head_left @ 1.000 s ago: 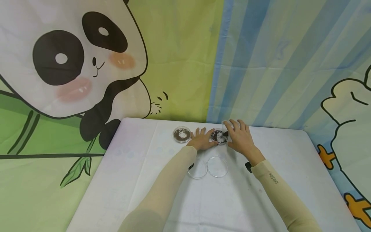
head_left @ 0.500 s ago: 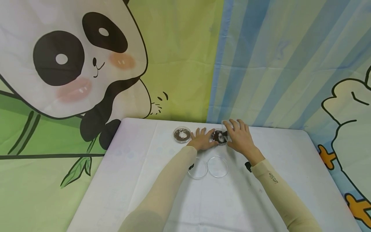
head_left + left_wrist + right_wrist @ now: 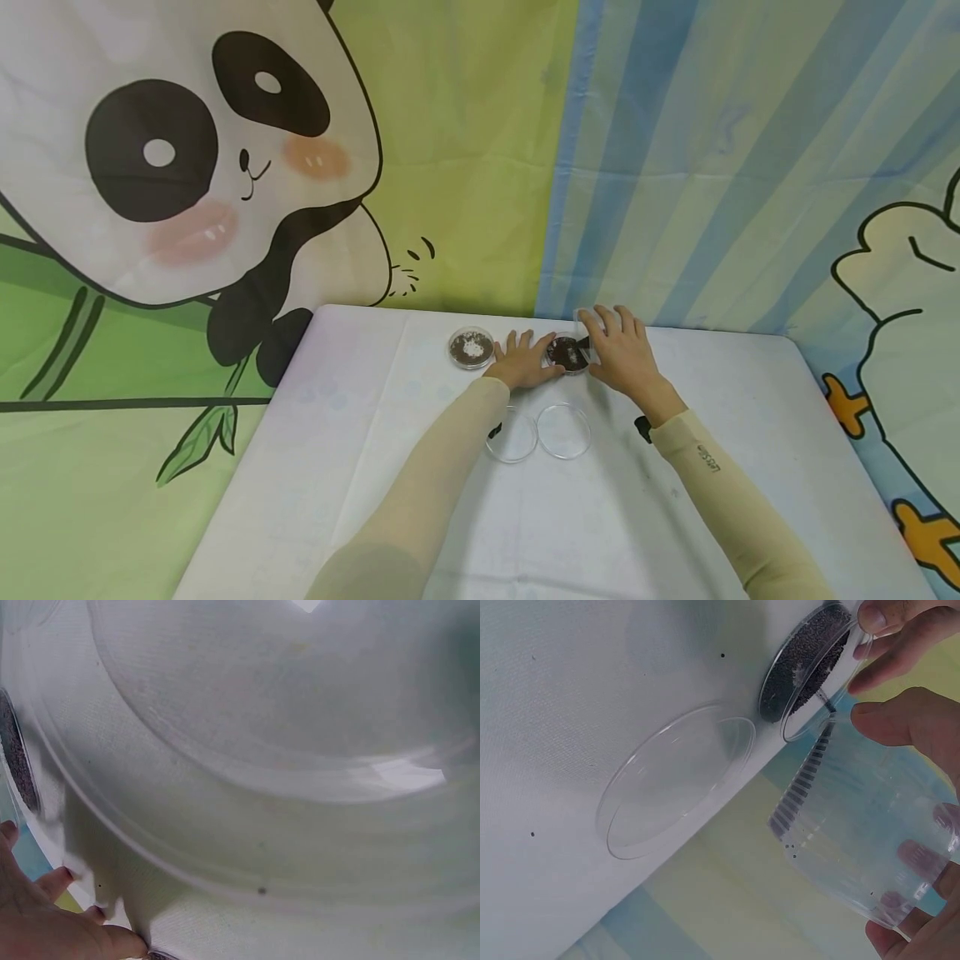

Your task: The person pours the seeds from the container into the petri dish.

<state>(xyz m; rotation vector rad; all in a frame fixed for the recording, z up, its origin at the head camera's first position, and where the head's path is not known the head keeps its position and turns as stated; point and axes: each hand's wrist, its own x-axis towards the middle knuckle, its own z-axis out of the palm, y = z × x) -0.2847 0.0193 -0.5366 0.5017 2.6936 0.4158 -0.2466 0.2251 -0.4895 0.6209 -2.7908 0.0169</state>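
Note:
My right hand grips a clear plastic cup, tilted over a round petri dish. Along the cup's lower side runs a dark striped band, narrowing toward the dish. Dark grains cover most of the dish's bottom, with a small whitish patch showing. My left hand lies on the table, fingers spread, its thumb and forefinger touching the dish's edge. Left of this hand stands another petri dish, holding a ring of dark grains around a pale middle.
Two clear round lids lie nearer me on the white table: a left lid and a right lid. Stray dark specks dot the cloth. Behind the far table edge hangs a printed backdrop.
Dark grains have spread over the right dish's bottom, and its whitish area has shrunk. Both hands stay nearly where they were.

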